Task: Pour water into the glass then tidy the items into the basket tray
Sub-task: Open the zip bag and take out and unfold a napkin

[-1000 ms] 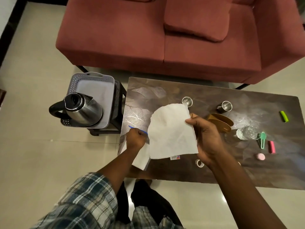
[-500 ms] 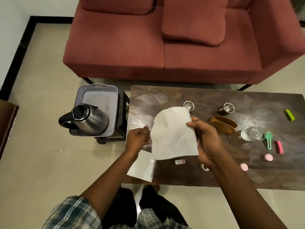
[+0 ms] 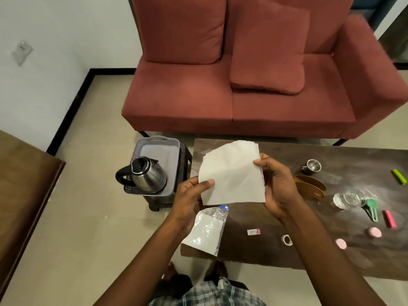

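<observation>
Up from the plastic packet (image 3: 207, 230) has come the left hand (image 3: 189, 197), which a second ago was down at the packet's blue strip. It has now joined the right hand (image 3: 280, 188) on the white napkin (image 3: 231, 177). The packet lies let go at the near left corner of the desk (image 3: 254, 250), part of it hanging over the edge. The head has also lifted, so far more of the red sofa (image 3: 220, 96) shows than before.

The left grip pinches the napkin's lower left edge between thumb and fingers. The right grip holds the right edge, thumb on the front and fingers curled behind. Held by two sides like this, the sheet hangs flat and open above the desk, which looks like a set-up for folding it or wiping with it, though I cannot say which.

The glass (image 3: 348, 197) stands on the desk well to the right, apart from both hands, with small coloured bits near it. Whether it holds water I cannot tell. The kettle (image 3: 150, 175) sits in the basket tray (image 3: 157, 139) on a dark stool (image 3: 184, 155) just beside the desk's left end, as it did earlier. By my reading, most of the tidying is not yet done, since the small things are all on the desk.
</observation>
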### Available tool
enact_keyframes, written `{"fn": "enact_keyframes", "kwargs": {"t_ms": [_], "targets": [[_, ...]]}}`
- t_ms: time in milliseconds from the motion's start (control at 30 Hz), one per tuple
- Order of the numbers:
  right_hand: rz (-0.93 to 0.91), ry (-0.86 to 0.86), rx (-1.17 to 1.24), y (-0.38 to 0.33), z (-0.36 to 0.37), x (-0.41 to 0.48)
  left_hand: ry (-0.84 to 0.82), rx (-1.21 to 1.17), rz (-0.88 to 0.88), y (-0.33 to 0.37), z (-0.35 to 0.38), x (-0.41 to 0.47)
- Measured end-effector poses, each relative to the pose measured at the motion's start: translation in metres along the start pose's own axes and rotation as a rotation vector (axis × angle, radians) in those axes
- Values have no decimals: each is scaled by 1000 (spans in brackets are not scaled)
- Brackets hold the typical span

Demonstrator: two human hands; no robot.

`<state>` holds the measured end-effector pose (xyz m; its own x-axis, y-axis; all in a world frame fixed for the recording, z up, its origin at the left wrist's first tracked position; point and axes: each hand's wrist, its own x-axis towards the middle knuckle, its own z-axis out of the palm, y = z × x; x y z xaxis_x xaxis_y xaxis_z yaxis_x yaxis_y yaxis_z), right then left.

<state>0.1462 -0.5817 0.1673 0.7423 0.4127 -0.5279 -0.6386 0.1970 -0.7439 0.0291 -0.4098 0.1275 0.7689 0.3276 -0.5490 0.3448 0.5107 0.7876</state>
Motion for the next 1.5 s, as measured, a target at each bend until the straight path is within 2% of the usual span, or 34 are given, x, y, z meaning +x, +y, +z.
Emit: {"fn": "enact_keyframes", "kwargs": {"t_ms": [200,433,933,1300,1500], "targets": [[-100,-84,-24,-11,9,-28,-37,121,145,41,-20,-32],[-177,-85,-136,-15,33,-60,-222,213,288,91,-44,-68],[-198,-181,-195,-8,64,-107,-418,343,319,122,-79,-107],[-348,-106,-386,-40,13,-126,-340,384,447,107,-39,-119],[-450,-189,-409,-63,-8,-139,-288,359,580,100,-20,-123]]}}
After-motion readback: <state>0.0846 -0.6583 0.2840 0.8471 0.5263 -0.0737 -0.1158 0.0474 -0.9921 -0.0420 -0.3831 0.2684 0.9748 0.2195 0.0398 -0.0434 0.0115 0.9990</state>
